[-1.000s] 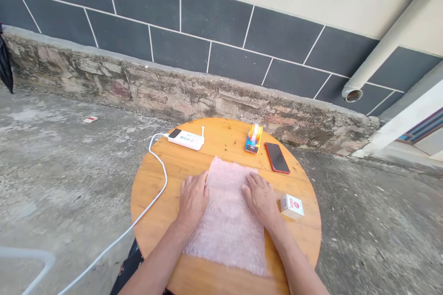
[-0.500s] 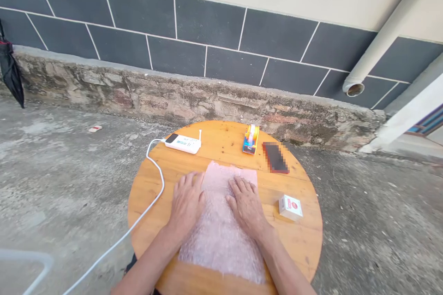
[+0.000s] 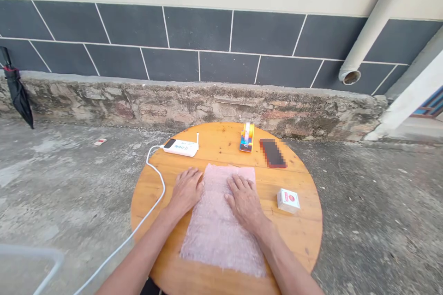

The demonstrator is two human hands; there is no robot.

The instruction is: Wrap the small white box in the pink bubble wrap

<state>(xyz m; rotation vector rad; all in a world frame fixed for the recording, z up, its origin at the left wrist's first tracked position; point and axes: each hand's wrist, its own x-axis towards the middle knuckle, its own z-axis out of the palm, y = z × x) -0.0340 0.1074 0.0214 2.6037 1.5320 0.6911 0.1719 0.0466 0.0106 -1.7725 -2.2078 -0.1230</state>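
A pink sheet of bubble wrap [image 3: 218, 233] lies flat in the middle of a round wooden table [image 3: 304, 235]. My left hand [image 3: 186, 190] rests palm down at the sheet's left edge, fingers stretched out. My right hand [image 3: 244, 202] lies flat on the sheet's upper right part, fingers spread. Neither hand holds anything.
On the table's far side sit a white power bank [image 3: 182, 147] with a white cable [image 3: 152, 196] trailing off the left edge, an orange tape dispenser [image 3: 247, 137] and a dark phone [image 3: 272, 152]. A small white box [image 3: 288, 200] lies right of my right hand. Concrete floor surrounds the table; a folded black umbrella [image 3: 18, 92] leans at the far left.
My right hand slid left from the sheet's right edge onto the sheet. The left hand stayed at the left edge. The camera tilted a little.
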